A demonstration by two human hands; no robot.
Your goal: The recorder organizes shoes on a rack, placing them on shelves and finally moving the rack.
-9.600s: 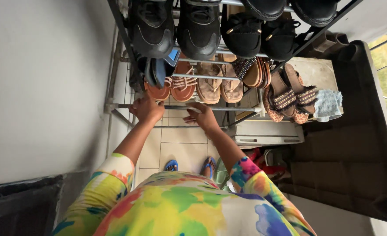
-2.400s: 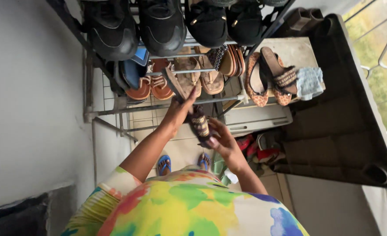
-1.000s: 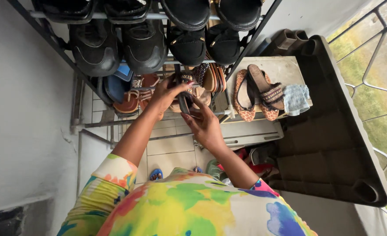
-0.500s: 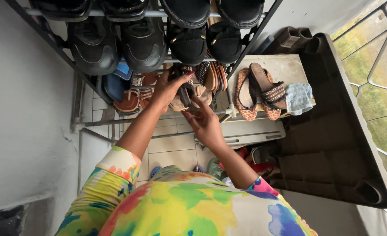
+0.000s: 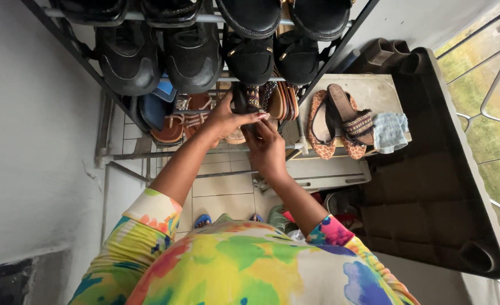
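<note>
1. Sandal (image 5: 243, 101), dark with a patterned strap, stands on edge at the middle shelf of a metal shoe rack (image 5: 108, 155), held between both hands among other flat sandals.
2. Left hand (image 5: 227, 117) reaches in from the left; its fingers curl over the sandal's side, gripping it.
3. Right hand (image 5: 268, 148) comes up from the near side; its fingertips pinch the sandal's lower edge just beside the left hand, so the two hands touch.
4. To the left on the same shelf lie orange strappy sandals (image 5: 173, 124) and a blue shoe (image 5: 159, 101); to the right a row of brown sandals (image 5: 281, 100) stands on edge.
5. On the shelf above sit chunky black shoes (image 5: 159, 56), and further black pairs fill the far rows.
6. Right of the rack, a leopard-print flat (image 5: 317, 121) and a dark sandal (image 5: 351, 116) rest on a pale box (image 5: 374, 85), next to a light blue cloth (image 5: 389, 131).
7. Judging by the grip, the step in hand appears to be fitting the sandal into the row; the next move calls for a narrow gap between neighbouring pairs and a steady upright hold.
</note>
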